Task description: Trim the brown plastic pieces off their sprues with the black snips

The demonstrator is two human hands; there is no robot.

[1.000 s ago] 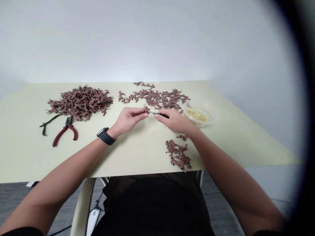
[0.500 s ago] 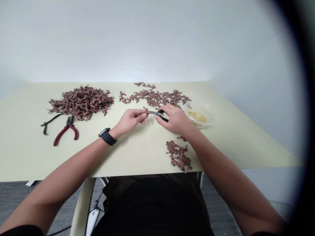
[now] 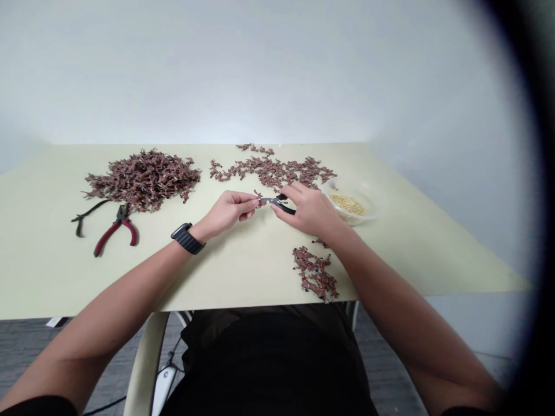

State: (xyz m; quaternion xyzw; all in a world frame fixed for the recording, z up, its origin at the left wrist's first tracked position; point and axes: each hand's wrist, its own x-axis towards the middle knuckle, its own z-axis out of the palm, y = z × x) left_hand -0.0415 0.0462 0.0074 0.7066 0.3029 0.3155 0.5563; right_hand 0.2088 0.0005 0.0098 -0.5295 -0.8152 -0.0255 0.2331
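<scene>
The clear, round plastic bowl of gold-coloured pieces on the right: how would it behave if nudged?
The clear, round plastic bowl would probably slide rather than tip, since it looks wide and shallow. Its see-through wall suggests it may be light and flex slightly. The small gold-coloured pieces heaped loosely inside would likely shift.
</scene>
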